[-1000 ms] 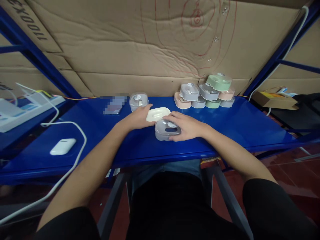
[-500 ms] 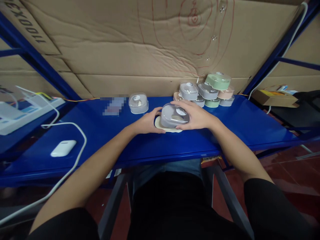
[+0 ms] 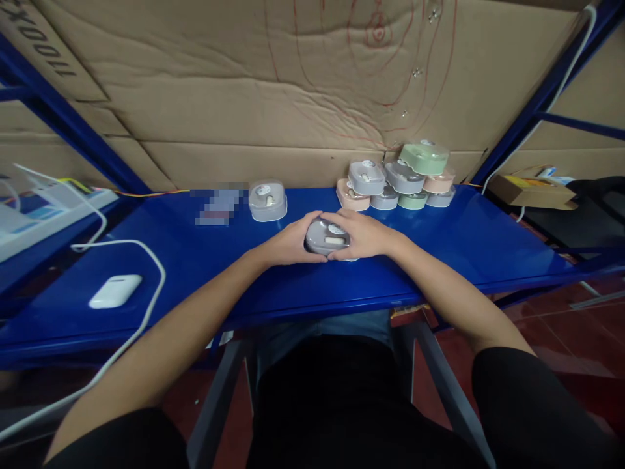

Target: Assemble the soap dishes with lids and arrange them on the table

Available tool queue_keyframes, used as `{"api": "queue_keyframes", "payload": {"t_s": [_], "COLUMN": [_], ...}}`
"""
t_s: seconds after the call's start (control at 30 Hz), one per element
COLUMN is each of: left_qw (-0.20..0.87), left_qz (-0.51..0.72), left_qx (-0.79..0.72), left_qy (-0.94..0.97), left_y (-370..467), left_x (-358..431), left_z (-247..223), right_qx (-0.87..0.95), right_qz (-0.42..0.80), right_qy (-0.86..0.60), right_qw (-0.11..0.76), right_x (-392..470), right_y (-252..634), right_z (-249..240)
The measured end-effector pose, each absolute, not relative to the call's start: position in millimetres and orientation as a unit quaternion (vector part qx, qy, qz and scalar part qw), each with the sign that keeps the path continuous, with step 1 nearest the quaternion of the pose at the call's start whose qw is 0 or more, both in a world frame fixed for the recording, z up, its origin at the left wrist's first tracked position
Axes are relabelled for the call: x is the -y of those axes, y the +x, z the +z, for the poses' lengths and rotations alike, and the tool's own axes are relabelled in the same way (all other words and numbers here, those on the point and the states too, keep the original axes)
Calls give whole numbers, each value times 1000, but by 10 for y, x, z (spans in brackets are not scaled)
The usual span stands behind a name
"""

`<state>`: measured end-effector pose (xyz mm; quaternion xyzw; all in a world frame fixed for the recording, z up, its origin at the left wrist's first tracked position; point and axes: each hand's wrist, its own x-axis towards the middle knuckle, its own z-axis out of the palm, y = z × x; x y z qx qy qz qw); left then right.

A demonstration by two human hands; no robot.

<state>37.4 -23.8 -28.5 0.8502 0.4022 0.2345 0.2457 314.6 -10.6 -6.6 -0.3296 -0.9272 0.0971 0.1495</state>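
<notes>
You have both hands curved around the rounded grey, clear-topped plastic box (image 3: 326, 236), your left hand (image 3: 291, 241) and right hand (image 3: 362, 234) clasping its opposite sides above the blue metal table (image 3: 273, 286), left of the stacked pastel plastic boxes (image 3: 411, 184).

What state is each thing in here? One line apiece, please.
Left hand: gripping held box
Right hand: gripping held box
Held box: upright, cover on, fit unclear
Lone grey box: upright, covered
Stacked boxes: upright, covered, piled
White case: shut, lying flat
White cable: bent in a curve
</notes>
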Motion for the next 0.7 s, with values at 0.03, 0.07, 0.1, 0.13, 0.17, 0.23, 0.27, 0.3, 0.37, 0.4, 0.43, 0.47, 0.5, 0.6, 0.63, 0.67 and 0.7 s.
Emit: {"api": "queue_keyframes", "payload": {"t_s": [0.03, 0.07, 0.1, 0.13, 0.17, 0.23, 0.27, 0.3, 0.37, 0.4, 0.43, 0.47, 0.5, 0.6, 0.63, 0.67, 0.7], "left_qw": [248, 252, 256, 260, 265, 276, 280, 284, 293, 297, 302, 305, 307, 306, 306, 308, 310], "left_qz": [238, 243, 249, 254, 257, 258, 255, 249, 232, 223, 216, 211, 208, 208, 208, 209, 209], "left_qx": [-396, -391, -387, -385, -384, -389, -394, -399, -409, -411, -413, -415, -416, -416, -413, -411, -411], "left_qy": [851, 851, 850, 848, 846, 840, 837, 835, 833, 832, 832, 831, 830, 831, 832, 832, 832], "left_y": [376, 374, 369, 361, 351, 329, 320, 312, 304, 303, 303, 305, 307, 314, 315, 316, 314], "left_x": [238, 236, 232, 224, 216, 197, 189, 184, 179, 180, 181, 182, 182, 183, 183, 184, 186], "left_z": [-280, -275, -271, -268, -267, -263, -259, -253, -235, -225, -215, -207, -201, -192, -189, -185, -180], "right_qx": [927, 928, 929, 929, 927, 919, 915, 911, 908, 908, 909, 911, 912, 915, 913, 910, 906], "right_qz": [96, 97, 100, 103, 107, 114, 118, 121, 123, 122, 122, 124, 127, 136, 137, 138, 138], "right_qy": [-328, -324, -319, -318, -321, -341, -354, -365, -374, -373, -369, -364, -357, -349, -356, -368, -383], "right_qw": [151, 154, 156, 159, 160, 159, 156, 153, 147, 147, 149, 152, 154, 151, 143, 132, 119], "right_x": [105, 105, 105, 106, 109, 120, 127, 136, 150, 155, 159, 162, 164, 181, 191, 202, 212], "right_y": [3142, 3137, 3132, 3127, 3120, 3108, 3103, 3100, 3097, 3096, 3095, 3093, 3089, 3072, 3068, 3069, 3075], "right_z": [-76, -83, -88, -89, -87, -77, -71, -65, -57, -55, -53, -52, -48, -18, -3, 13, 26]}}
